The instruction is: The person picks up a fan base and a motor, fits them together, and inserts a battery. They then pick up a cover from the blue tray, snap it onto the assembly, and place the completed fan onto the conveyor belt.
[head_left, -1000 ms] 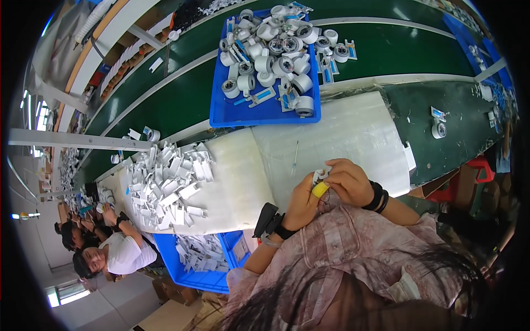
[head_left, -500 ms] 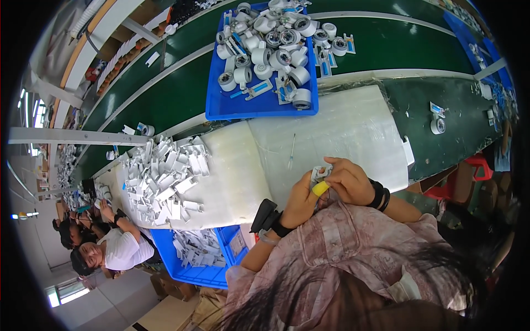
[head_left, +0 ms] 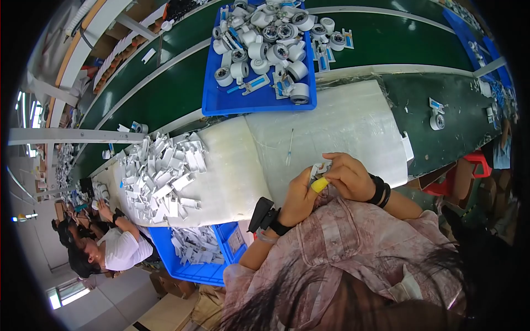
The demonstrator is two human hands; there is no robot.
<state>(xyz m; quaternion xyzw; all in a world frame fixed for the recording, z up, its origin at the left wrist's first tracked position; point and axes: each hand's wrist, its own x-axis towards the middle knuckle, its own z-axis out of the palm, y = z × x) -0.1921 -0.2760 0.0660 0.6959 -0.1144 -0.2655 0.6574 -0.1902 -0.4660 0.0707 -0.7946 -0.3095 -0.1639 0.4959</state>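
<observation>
Close to my body, over the near edge of the pale mat (head_left: 342, 127), both hands are brought together on a small white plastic part (head_left: 318, 169). My left hand (head_left: 298, 198) is closed around it. My right hand (head_left: 350, 176) pinches at it from the other side, fingers bent. A yellow finger cover (head_left: 319, 184) shows where the hands meet. Fingers hide most of the part, and its fine details cannot be made out. Beyond the hands, a thin screwdriver (head_left: 290, 149) lies on the mat.
A blue tray (head_left: 212, 102) of round white units stands at the back. Left, white plastic housings (head_left: 165, 171) are heaped, with a blue bin (head_left: 176, 270) below them. One loose round unit (head_left: 437, 120) lies right. Another person (head_left: 118, 248) works at far left.
The view has shifted slightly. My hands stay together on the white part, with small finger movements and the part slightly turned. The person at far left has lowered their head.
</observation>
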